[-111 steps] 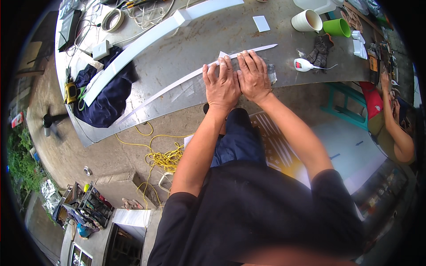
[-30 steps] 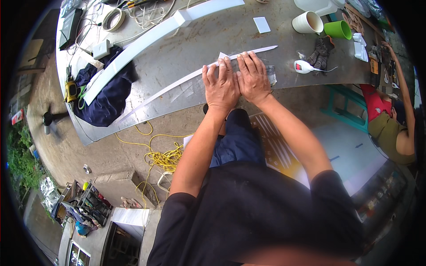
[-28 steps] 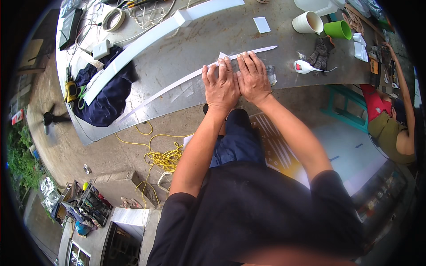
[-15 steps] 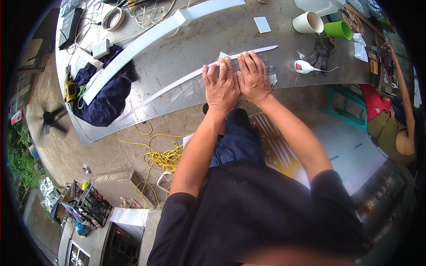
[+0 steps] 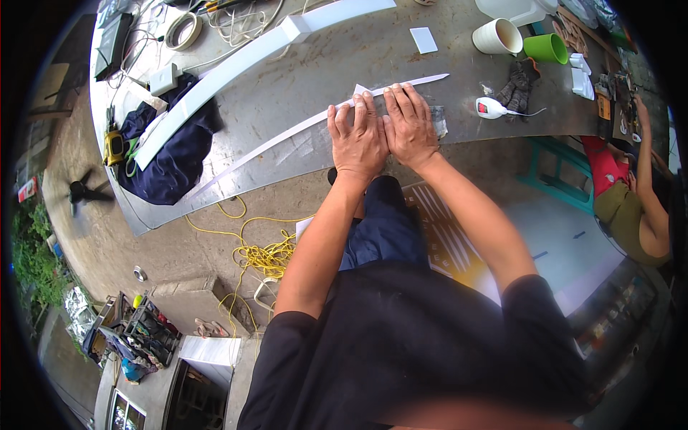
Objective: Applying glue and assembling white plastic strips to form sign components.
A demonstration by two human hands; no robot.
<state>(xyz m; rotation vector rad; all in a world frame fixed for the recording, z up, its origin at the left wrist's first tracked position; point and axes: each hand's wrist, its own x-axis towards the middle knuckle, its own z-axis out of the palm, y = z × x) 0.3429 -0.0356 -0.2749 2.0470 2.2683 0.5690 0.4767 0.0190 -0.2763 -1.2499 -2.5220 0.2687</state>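
A long, narrow white strip lies across the metal table, tapering to a point at its right end. My left hand rests over the strip, its fingers slightly bent and reaching past the far side. Close against it, my right hand lies on the strip with fingers stretched forward. Both hands appear to press down, and their palms hide part of the strip. A small white piece shows just beyond my left fingertips. Under the edge of my right hand is a greyish, tape-like patch.
A small white bottle with a thin nozzle lies right, by a dark glove. Behind stand a white cup and green cup. A wide curved white strip crosses dark cloth. Another person is far right.
My hands and the strip stay in place. At the far right, the other person's arm has shifted slightly.
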